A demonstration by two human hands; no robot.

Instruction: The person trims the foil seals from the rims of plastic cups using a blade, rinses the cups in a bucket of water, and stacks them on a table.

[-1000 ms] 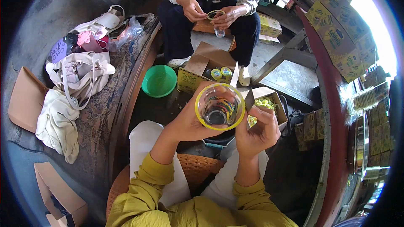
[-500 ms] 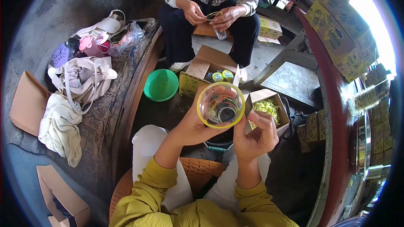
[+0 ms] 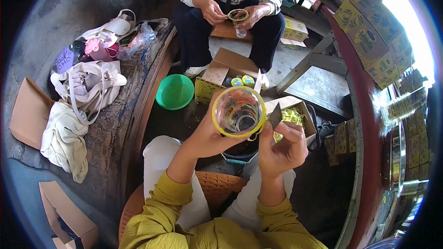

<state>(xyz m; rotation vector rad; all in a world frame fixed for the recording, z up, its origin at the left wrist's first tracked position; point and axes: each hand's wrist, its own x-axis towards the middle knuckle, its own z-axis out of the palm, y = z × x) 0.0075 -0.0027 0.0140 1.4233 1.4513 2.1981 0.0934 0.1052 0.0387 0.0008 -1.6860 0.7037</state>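
Observation:
A clear plastic cup (image 3: pixel 237 113) with a yellow rim and coloured print faces up toward the camera. My left hand (image 3: pixel 203 134) is wrapped round its left side and underside. Between the thumb and fingers of my right hand (image 3: pixel 282 148) is a small dark blade (image 3: pixel 275 116), its tip pointing up, just right of the rim. The right fingertips are at the rim's lower right edge, where a thin yellow strip shows. Beyond the cup, an open carton (image 3: pixel 295 109) holds yellow-green shreds.
Across from me a seated person (image 3: pixel 230 0) holds another yellow-rimmed cup (image 3: pixel 238 15). Between us are a cardboard box (image 3: pixel 210 90) with lidded cups and a green basin (image 3: pixel 175 92). Bags (image 3: pixel 87 83) lie on the bench at left; stacked cartons (image 3: pixel 369 37) stand at right.
The blade has come away from the rim and tilted to the right, and a loose strip now shows at the rim. The other person's cup has turned more upright.

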